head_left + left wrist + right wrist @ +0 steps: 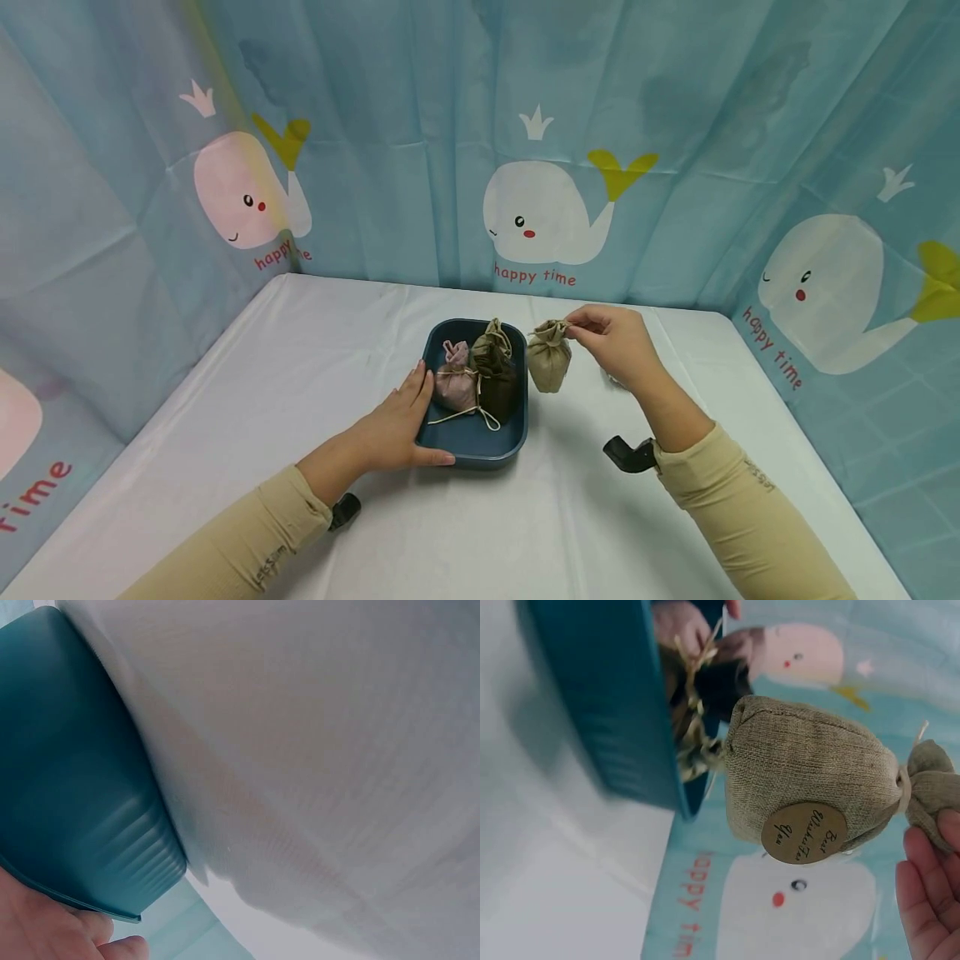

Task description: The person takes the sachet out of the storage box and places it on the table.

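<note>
My right hand (617, 343) pinches the gathered top of a tan drawstring pouch (549, 358), which hangs just right of a dark blue tub (480, 461). In the right wrist view the pouch (810, 765) bears a round brown tag (805, 833) with writing. My left hand (393, 425) rests along the tub's left side, fingers straight on the rim and thumb at the near left corner. Inside the tub are a pink pouch (455, 387), a dark brown pouch (498, 392) and an olive pouch (491, 337) behind it. Light cords trail over them.
A white cloth (337, 333) covers the table. Behind it hangs a light blue curtain (375, 125) with printed whales. Something small and pale (613, 380) lies partly hidden behind the right wrist. Dark wrist cameras (630, 455) sit under both forearms.
</note>
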Demonstrator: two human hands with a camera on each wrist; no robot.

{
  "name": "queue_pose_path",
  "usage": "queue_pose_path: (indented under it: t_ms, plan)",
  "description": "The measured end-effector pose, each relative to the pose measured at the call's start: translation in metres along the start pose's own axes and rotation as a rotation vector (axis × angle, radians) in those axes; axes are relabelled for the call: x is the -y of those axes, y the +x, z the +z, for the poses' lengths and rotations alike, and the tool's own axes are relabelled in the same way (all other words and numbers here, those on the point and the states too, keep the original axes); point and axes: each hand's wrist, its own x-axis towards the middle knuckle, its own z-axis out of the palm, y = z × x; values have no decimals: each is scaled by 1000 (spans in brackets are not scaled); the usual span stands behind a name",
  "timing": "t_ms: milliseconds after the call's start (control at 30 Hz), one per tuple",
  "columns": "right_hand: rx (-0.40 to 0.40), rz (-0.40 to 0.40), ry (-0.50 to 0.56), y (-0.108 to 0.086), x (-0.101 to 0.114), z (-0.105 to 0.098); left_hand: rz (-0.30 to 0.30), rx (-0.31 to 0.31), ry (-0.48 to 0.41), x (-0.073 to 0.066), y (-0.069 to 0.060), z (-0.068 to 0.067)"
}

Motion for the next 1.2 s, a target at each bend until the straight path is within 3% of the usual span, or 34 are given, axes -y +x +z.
queue_pose_path:
  t_ms: [600,1200]
  plan:
    - [-35,145,-102,10,-61,2,-16,8,0,1,1,1]
    - [-88,227,-107,16,-87,19,-17,8,-17,-1,1,0]
